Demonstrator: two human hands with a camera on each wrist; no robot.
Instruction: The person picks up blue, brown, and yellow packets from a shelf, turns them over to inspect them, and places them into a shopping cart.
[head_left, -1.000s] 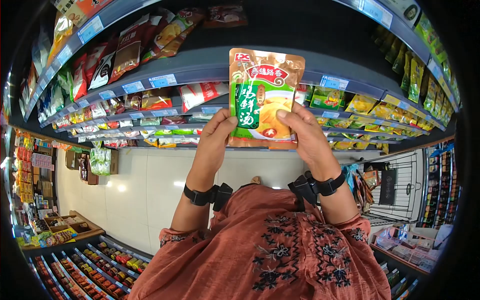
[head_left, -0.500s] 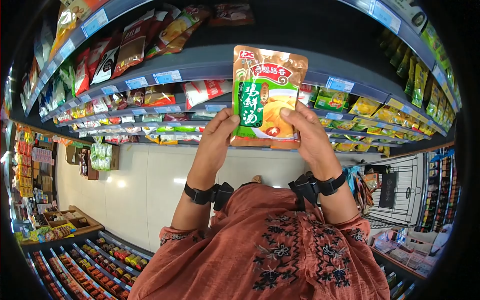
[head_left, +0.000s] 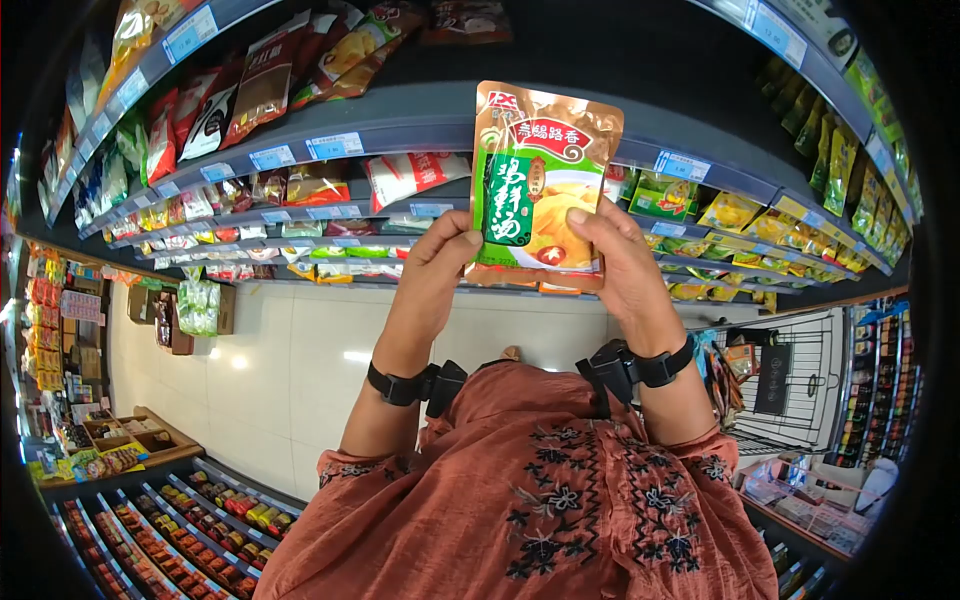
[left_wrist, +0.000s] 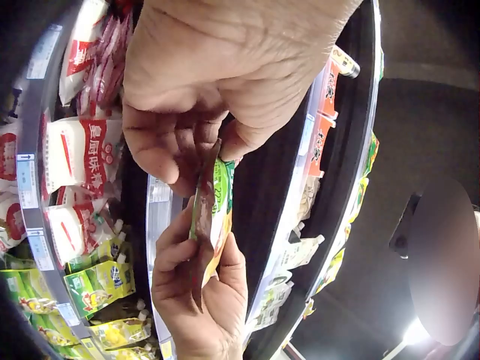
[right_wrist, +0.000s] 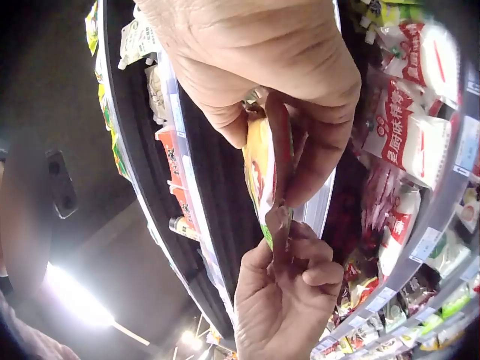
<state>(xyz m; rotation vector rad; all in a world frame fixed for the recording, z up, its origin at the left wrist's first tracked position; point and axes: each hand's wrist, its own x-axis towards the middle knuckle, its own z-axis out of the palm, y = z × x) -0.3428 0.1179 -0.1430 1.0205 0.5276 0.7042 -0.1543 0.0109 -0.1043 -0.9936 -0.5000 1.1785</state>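
Note:
A brown and green soup pouch [head_left: 548, 190], printed with Chinese characters and a picture of food in a bowl, is held up in front of the shelves by both hands. My left hand [head_left: 432, 268] pinches its lower left edge, thumb on the printed front. On the opposite edge my right hand [head_left: 628, 262] pinches it, the thumb lying over the food picture. From the left wrist, the pouch [left_wrist: 219, 214] appears nearly edge-on between the two hands. The right wrist view shows fingers curled behind the pouch [right_wrist: 261, 169]; its back is mostly hidden.
Shelves with price tags [head_left: 335, 146] curve around the front, stocked with bagged goods such as a red and white bag [head_left: 415, 180] and yellow packets [head_left: 730, 212]. A wire shopping cart [head_left: 800, 375] holding packages stands at right. Boxes and green-white packs [head_left: 199, 305] sit on the floor at left.
In the head view the pouch has shifted slightly up and to the right, its top leaning a little more to the right. Both hands keep their hold on it.

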